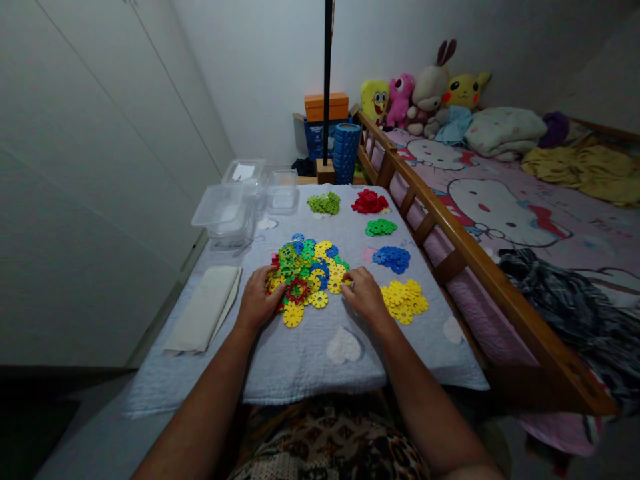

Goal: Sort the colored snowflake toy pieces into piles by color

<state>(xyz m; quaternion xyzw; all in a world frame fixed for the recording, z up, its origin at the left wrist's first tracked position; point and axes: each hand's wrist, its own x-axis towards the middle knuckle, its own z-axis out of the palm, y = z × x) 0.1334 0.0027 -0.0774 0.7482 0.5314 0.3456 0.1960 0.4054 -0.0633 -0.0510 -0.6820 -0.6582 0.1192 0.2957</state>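
A mixed pile of plastic interlocking discs (319, 281), in yellow, blue, green and red, lies mid-table together with lime-green and red frame-shaped pieces. My left hand (259, 295) rests against the pile's left side, thumb and fingers apart and touching the pieces. At the right edge, my right hand (364, 291) has its thumb and fingers pinched at a yellow disc (345, 284), mostly hidden by the fingers. Close to that hand is a heap of yellow discs (406, 301), with blue discs (393, 259) and green discs (381, 227) farther back.
Red pieces (370, 201) and lime-green pieces (324, 203) form heaps at the back. Clear plastic containers (227, 213) stand at back left, near a folded cream sheet (204, 310). A wooden bed rail (440, 233) borders the table's right side; a black pole (327, 87) rises behind.
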